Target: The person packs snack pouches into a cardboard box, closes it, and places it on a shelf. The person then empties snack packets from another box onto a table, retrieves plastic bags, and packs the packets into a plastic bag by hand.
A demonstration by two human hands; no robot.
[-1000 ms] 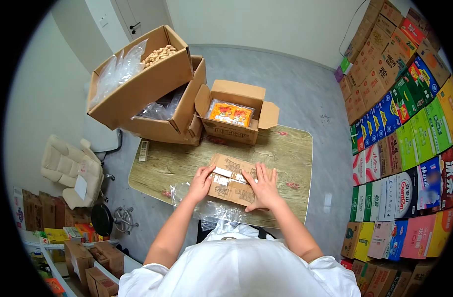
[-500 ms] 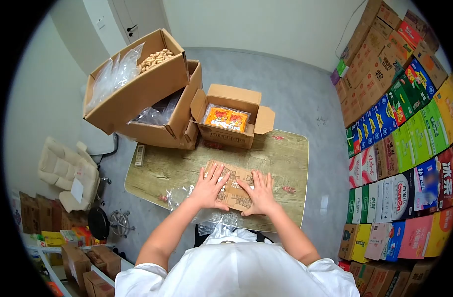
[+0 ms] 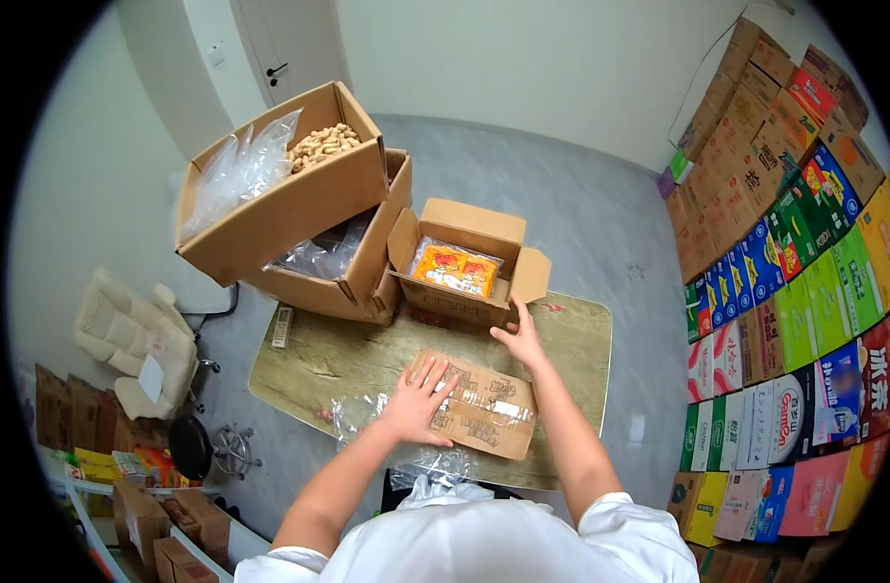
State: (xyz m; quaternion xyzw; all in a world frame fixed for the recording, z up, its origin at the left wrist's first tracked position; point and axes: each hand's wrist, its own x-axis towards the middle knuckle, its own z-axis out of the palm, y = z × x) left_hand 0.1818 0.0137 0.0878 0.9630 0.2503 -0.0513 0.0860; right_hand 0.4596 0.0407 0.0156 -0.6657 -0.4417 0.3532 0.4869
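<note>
One carton (image 3: 498, 408) is touched by the left hand (image 3: 418, 403), one open box (image 3: 449, 297) bordered by the right hand (image 3: 521, 340); all fingers are spread.

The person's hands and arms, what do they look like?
The left hand and right hand are bare, without gloves. Short white cloth sleeves end partway down, leaving the forearms bare, with no watch or bracelet showing.

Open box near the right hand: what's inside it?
Orange packets with clear plastic around them lie inside the open box. Anything beneath them is covered, and the front wall hides the lower part, so depth can't be told.
</note>
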